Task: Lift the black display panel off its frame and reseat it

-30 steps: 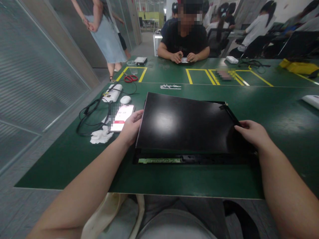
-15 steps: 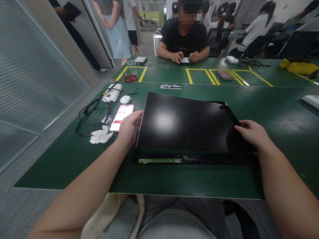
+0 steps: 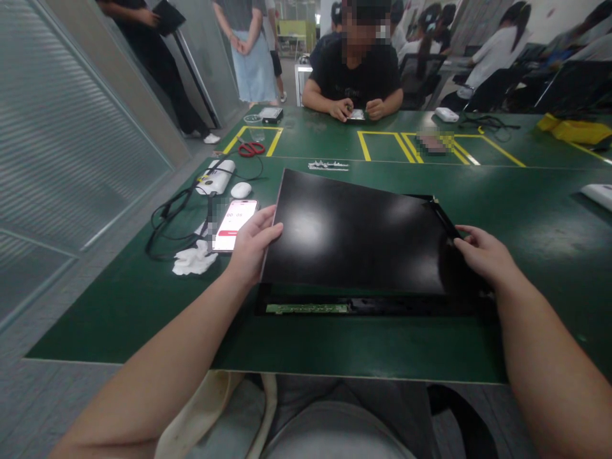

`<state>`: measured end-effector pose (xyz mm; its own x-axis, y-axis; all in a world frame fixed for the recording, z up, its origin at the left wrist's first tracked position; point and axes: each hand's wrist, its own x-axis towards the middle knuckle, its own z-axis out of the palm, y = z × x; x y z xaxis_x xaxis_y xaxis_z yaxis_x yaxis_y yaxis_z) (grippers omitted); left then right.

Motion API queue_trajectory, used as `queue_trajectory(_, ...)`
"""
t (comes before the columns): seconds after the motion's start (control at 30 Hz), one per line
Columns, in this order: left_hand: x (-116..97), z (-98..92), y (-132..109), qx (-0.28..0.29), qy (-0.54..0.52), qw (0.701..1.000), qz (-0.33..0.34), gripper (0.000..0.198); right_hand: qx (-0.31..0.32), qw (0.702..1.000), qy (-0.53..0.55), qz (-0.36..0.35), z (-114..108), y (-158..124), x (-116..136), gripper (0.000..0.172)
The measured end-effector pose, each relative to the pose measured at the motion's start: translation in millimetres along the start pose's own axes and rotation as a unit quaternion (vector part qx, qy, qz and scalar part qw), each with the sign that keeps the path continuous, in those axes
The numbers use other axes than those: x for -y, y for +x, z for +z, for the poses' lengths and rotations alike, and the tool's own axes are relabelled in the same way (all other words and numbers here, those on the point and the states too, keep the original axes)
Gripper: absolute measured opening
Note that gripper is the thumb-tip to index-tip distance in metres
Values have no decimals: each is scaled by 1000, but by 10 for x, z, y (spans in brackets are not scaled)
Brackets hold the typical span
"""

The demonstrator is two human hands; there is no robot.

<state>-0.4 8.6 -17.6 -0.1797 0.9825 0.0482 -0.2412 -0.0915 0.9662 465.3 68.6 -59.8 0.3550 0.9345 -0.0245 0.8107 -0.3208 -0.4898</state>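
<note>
A glossy black LCD panel slants over a shallow black frame, its left side raised higher than its right. Along the frame's near edge, a green circuit board strip shows. My left hand pinches the panel's left edge, thumb on the front face and fingers behind. At the right edge, my right hand is closed with the thumb on top; its lower fingers are partly hidden, and whether it also grips the frame is unclear.
Left of the panel lie a lit phone, a crumpled tissue, a white case, black cables and red-handled scissors. Small silvery pieces lie beyond the panel. Across the green table sits a person.
The panel's left far corner has risen slightly. My left thumb now shows on the panel's front face. My right hand has shifted slightly, still at the right edge.
</note>
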Motion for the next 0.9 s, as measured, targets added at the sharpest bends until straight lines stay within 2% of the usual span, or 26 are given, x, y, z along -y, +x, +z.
queue_trajectory(0.13,-45,11,-28,4,-8,1000,-4,51,8,1000,2,-3,7,20,-26,63)
queue_trajectory(0.27,32,-31,-6,10,-12,1000,17,50,9,1000,-4,-8,1,10,-15,64)
queue_trajectory(0.47,156,-94,27,23,-25,998,53,51,-10,1000,-5,3,-17,-18,39,58)
queue_trajectory(0.6,182,-100,43,55,-47,995,73,51,-31,999,1,7,-12,-12,54,51)
queue_trajectory(0.9,116,-84,37,68,-31,995,66,49,-48,995,75,36,-11,-28,19,46)
